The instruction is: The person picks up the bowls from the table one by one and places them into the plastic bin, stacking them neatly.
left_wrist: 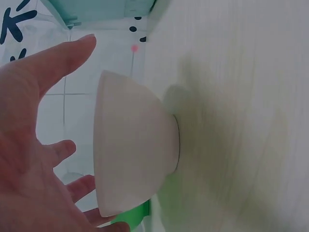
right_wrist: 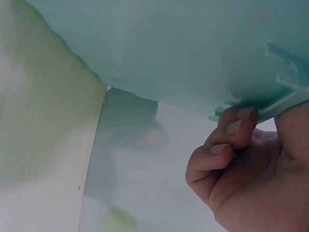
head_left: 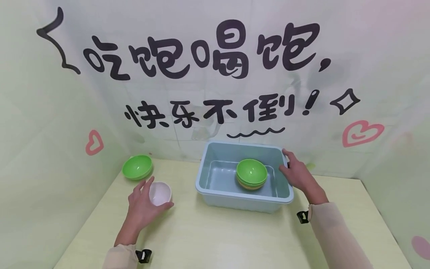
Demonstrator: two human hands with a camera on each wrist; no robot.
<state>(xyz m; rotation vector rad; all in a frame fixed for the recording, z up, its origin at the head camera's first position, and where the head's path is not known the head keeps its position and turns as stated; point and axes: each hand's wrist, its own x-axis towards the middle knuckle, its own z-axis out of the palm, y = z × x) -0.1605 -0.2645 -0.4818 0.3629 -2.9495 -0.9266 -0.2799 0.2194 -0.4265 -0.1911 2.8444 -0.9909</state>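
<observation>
A small white bowl (head_left: 160, 193) stands upright on the table. My left hand (head_left: 144, 204) is spread around it, thumb on the near right side, fingers at the far left. In the left wrist view the thumb (left_wrist: 72, 55) is apart from the white bowl (left_wrist: 130, 145), while some fingertips overlap its rim; whether they touch it I cannot tell. My right hand (head_left: 298, 175) grips the right rim of a light blue plastic basin (head_left: 242, 198), with fingers curled under the rim in the right wrist view. Inside the basin sits a stack of bowls, a green bowl (head_left: 252, 172) on top.
Another green bowl (head_left: 137, 167) rests at the table's back left corner, beyond the left hand. The pale wooden table (head_left: 215, 239) meets printed cloth walls (head_left: 188, 89) at the back and on both sides.
</observation>
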